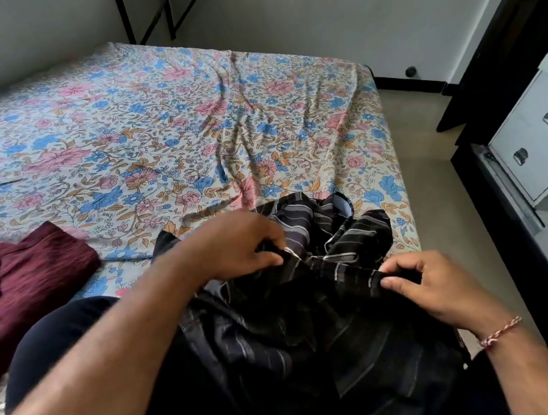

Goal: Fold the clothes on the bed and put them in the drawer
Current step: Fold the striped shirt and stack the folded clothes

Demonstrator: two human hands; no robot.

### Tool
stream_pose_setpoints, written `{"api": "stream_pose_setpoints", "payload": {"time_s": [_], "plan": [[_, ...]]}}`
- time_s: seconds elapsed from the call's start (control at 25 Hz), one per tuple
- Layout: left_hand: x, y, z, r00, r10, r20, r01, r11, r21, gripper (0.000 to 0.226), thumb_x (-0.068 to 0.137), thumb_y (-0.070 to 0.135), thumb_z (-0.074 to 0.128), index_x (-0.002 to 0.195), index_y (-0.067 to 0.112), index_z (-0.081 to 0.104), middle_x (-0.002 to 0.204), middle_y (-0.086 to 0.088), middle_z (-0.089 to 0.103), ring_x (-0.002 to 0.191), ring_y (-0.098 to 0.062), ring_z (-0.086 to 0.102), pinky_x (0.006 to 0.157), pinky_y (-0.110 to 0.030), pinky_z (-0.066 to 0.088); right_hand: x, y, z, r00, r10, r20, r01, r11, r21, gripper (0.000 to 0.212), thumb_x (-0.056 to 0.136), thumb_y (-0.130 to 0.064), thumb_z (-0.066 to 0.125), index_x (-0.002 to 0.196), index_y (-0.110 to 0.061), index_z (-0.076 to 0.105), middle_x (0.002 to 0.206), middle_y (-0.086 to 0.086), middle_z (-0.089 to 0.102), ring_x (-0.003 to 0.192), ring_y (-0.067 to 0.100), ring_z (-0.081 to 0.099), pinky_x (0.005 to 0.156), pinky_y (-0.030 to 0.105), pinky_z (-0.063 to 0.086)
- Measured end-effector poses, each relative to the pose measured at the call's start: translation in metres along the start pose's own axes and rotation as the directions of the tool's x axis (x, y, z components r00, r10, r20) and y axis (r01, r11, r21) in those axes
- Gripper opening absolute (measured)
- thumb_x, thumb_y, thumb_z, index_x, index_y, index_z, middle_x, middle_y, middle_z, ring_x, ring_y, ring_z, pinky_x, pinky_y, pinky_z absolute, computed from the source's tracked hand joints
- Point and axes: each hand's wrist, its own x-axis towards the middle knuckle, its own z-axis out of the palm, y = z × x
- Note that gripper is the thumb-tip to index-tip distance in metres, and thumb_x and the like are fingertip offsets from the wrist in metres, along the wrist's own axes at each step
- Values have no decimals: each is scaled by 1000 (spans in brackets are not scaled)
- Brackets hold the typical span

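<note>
A crumpled black shirt with thin pale stripes [313, 313] lies bunched at the near right corner of the bed [159, 125], which has a floral sheet. My left hand [239, 242] pinches a fold of the shirt near its top middle. My right hand [427, 285] pinches the shirt's edge further right, thumb on the cloth. A folded maroon shirt [17, 290] with collar and buttons lies on the bed at the near left. White drawers [540, 140] with two metal handles stand at the right, across the floor gap.
A dark frame and black cabinet edge [508, 213] run along the right side. Grey floor [430, 140] lies between bed and drawers. Walls bound the bed's far side, with black metal bars [152, 12] at the back.
</note>
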Motion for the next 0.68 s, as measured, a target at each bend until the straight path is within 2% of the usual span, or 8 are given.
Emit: {"api": "stream_pose_setpoints", "payload": {"time_s": [0.08, 0.16, 0.24, 0.32, 0.44, 0.52, 0.56, 0.68], "plan": [[10, -20, -15, 1000, -14, 26, 14, 1000, 5, 14, 93, 38, 76, 105, 31, 73, 89, 19, 70, 79, 1, 63, 70, -23, 46, 14, 4, -1, 995, 86, -57, -69, 965, 252, 15, 95, -14, 72, 85, -26, 75, 87, -10, 75, 79, 4, 66, 75, 24, 50], [33, -36, -31, 998, -50, -27, 49, 998, -33, 10, 93, 32, 76, 103, 29, 74, 87, 16, 70, 79, -1, 64, 73, -25, 50, 41, -5, -8, 982, 184, 37, -168, 774, 611, 17, 98, -6, 66, 86, -16, 73, 90, 10, 71, 77, 15, 65, 73, 29, 55], [68, -43, -56, 939, -160, -304, 179, 983, 37, 9, 96, 35, 67, 103, 33, 73, 95, 7, 73, 90, -16, 69, 78, -33, 55, 83, -18, -30, 983, 181, -10, -138, 780, 611, 4, 93, -5, 72, 90, -7, 72, 86, 11, 70, 74, 12, 65, 71, 28, 55], [99, -33, -87, 750, -176, -638, 309, 946, 102, 14, 97, 35, 59, 105, 33, 71, 104, 4, 73, 95, -28, 70, 76, -39, 56, 123, -45, -67, 935, 112, -335, 60, 884, 463, 7, 88, -8, 79, 84, -11, 73, 75, -5, 71, 67, 0, 63, 69, 22, 51], [114, 3, -115, 461, -15, -887, 232, 967, 104, 20, 99, 28, 60, 115, 31, 70, 106, 4, 71, 89, -30, 70, 67, -42, 57, 140, -84, -114, 513, -75, -855, 267, 961, 76, 8, 88, -16, 80, 87, -21, 73, 80, -10, 72, 74, 1, 66, 72, 21, 51], [97, 18, -92, 462, -9, -887, 184, 979, 86, 23, 98, 27, 59, 118, 33, 70, 104, 6, 67, 89, -28, 67, 63, -40, 55, 122, -89, -103, 377, -293, -879, 224, 949, -220, 7, 89, -17, 79, 91, -18, 72, 85, -5, 72, 76, 11, 66, 72, 28, 53], [84, 20, -67, 510, -35, -859, 170, 983, 61, 24, 97, 28, 58, 117, 35, 70, 103, 8, 66, 90, -26, 66, 63, -39, 55, 109, -83, -85, 405, -379, -832, 220, 924, -314, 7, 89, -18, 79, 91, -19, 73, 85, -5, 71, 76, 14, 66, 70, 32, 54], [33, 23, 23, 684, -329, -651, 233, 944, -232, 22, 93, 29, 64, 110, 39, 74, 103, 16, 65, 97, -17, 66, 75, -33, 54, 62, -50, -6, 687, -338, -643, 202, 939, -277, 9, 89, -28, 79, 84, -26, 73, 84, -11, 66, 80, 9, 67, 67, 30, 53]]}}
